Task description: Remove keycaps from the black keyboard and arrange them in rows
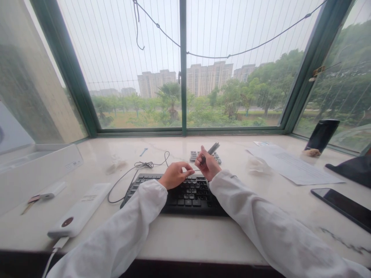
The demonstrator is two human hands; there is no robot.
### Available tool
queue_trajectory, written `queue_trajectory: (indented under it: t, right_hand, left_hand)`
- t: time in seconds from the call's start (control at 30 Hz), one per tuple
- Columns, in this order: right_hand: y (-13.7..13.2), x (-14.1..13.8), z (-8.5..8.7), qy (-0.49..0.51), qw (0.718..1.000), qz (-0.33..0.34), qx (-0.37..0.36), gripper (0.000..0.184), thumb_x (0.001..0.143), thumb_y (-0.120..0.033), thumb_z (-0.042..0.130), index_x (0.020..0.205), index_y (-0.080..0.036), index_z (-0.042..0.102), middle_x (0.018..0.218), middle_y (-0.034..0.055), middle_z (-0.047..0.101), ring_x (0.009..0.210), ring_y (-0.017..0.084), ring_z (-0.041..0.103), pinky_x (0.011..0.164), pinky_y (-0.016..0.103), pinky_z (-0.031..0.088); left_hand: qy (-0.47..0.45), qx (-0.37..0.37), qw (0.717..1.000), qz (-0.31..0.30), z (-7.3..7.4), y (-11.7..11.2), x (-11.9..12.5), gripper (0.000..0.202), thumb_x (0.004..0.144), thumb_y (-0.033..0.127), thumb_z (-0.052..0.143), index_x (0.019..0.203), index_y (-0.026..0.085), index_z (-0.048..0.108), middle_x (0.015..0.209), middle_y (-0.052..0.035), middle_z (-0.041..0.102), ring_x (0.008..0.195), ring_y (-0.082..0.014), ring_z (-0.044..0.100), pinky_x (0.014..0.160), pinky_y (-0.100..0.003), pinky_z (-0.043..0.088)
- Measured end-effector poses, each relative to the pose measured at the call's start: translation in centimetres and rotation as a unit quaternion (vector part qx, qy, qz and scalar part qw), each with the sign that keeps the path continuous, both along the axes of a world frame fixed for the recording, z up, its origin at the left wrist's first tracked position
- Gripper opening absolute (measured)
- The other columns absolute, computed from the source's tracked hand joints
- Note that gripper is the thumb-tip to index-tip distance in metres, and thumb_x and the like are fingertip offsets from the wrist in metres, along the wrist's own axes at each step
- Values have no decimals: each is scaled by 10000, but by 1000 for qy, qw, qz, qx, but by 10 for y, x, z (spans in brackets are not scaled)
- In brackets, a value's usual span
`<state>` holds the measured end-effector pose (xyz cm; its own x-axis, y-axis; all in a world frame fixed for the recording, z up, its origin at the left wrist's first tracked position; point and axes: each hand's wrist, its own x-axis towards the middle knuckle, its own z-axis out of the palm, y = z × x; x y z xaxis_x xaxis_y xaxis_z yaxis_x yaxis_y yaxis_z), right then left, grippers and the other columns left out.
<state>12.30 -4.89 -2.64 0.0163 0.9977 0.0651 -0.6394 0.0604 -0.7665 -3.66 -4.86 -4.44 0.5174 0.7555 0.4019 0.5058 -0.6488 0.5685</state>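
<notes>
A black keyboard (185,195) lies on the pale stone sill in front of me, its cable (136,170) looping off to the left. My left hand (175,175) hovers over the keyboard's top rows, thumb and fingers pinched together on something too small to make out. My right hand (207,164) is closed round a thin dark tool (213,148) that points up and to the right. Several loose dark keycaps (194,155) sit in a small cluster just behind the keyboard, next to my right hand.
A white power bank (78,212) and a white box (34,170) lie left. A smaller white device with a key (49,191) sits nearby. Papers (292,164), a propped phone (321,135) and a flat phone (342,206) are right. Window glass stands behind.
</notes>
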Motion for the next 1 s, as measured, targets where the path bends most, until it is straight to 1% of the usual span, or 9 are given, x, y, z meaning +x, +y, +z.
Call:
queue_trajectory:
  t: [0.07,0.13,0.23,0.3,0.43,0.63,0.77,0.9,1.0]
  right_hand:
    - [2,1,-2,8,1000,16,-21,471,745,-544,694,584,-189,429,478,-73,374,408,53,364,383,190,331]
    - [4,0,-5,14,999,22,-24,486,750,-557,682,575,-192,412,455,-92,313,381,41,291,352,180,271]
    - [7,-1,-10,13,1000,-4,10,522,740,-554,694,549,-198,364,437,-114,226,368,31,195,332,173,184]
    - [8,-2,-12,-5,999,-34,39,539,721,-543,716,542,-204,338,434,-119,204,369,29,170,331,177,164]
    - [8,-4,-15,-45,995,-71,57,529,705,-549,723,552,-209,347,429,-111,246,364,30,190,330,189,164]
    - [4,-13,-17,-49,994,-97,22,509,687,-509,749,554,-201,367,433,-102,310,362,22,230,327,181,153]
    - [0,-17,-16,-54,994,-94,-1,513,664,-458,780,543,-199,355,423,-107,309,357,18,220,320,181,151]
    - [-3,-18,-14,-64,994,-86,-12,487,684,-416,775,550,-198,361,427,-105,315,357,18,219,319,178,162]
    - [-3,-18,-15,-72,993,-88,-11,482,702,-408,761,548,-199,355,425,-104,314,352,17,223,320,174,154]
  left_hand:
    - [13,21,1000,18,0,1,-1,287,841,447,595,826,179,697,724,10,672,552,-100,491,572,-215,393]
    - [35,42,998,26,1,-1,-1,259,831,438,617,820,195,707,771,10,688,578,-103,516,596,-218,403]
    - [79,76,994,28,2,-4,0,211,818,429,644,841,237,730,876,16,703,651,-111,571,643,-224,412]
    - [109,94,989,30,2,-7,1,197,803,441,662,856,269,740,908,25,704,705,-124,604,658,-230,412]
    - [148,111,982,31,0,-8,2,192,821,450,644,853,294,750,922,27,703,764,-142,631,645,-232,411]
    - [190,145,971,19,0,-7,2,181,874,376,590,900,289,747,927,16,696,777,-151,642,633,-232,424]
    - [232,169,958,5,3,-10,3,196,900,318,543,904,265,731,926,-1,675,778,-160,651,644,-238,447]
    - [275,184,943,17,4,-14,5,226,914,305,492,920,227,703,936,-36,650,739,-177,648,613,-260,462]
    - [293,184,938,23,5,-15,7,234,917,300,468,934,205,682,952,-56,638,730,-185,646,607,-276,471]
